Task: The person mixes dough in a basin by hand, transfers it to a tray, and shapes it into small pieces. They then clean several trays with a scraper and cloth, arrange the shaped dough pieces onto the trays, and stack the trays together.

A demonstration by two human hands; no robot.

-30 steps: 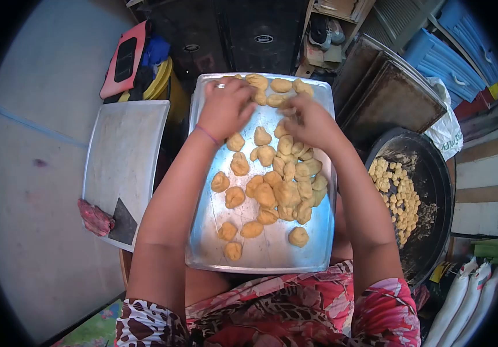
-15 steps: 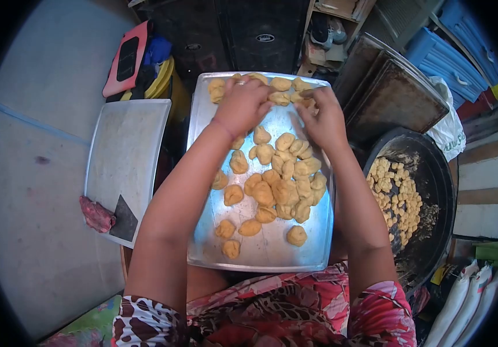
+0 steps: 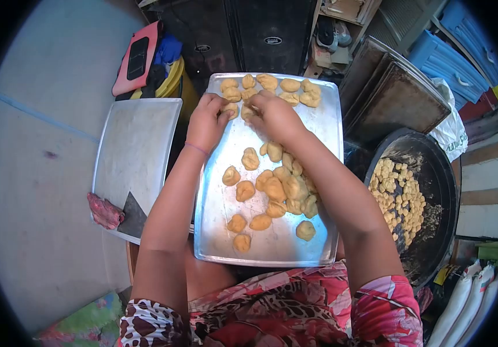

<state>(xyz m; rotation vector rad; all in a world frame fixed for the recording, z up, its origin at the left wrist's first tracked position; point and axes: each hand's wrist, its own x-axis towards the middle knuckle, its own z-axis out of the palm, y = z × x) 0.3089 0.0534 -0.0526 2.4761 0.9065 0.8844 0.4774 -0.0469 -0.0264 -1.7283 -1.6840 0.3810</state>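
Note:
A metal tray [image 3: 231, 144] rests on my lap with yellowish dough pieces on it. At its far left, the fingers of my left hand [image 3: 207, 122] close round one dough piece [image 3: 231, 110]. Just right of it, my right hand [image 3: 276, 120] grips another dough piece [image 3: 248, 111], which its fingers partly cover. Several dough pieces [image 3: 289, 85] stand in rows along the far edge. A heap of dough pieces [image 3: 294, 186] lies at the middle right, partly under my right forearm. Loose dough pieces [image 3: 242, 243] are scattered nearer to me.
To the right stands a black basin [image 3: 447, 202] holding many small dough bits [image 3: 402, 196]. Behind it lean dark baking trays [image 3: 399, 95]. On the left are another tray [image 3: 139, 133], a dark triangular scraper [image 3: 131, 215] and a reddish cloth [image 3: 105, 211]. Black speakers [image 3: 272, 55] stand beyond.
Both hands have moved from the far edge toward me, the right one also leftward, and now hold dough pieces side by side. More pieces show in the far rows. The view has shifted slightly.

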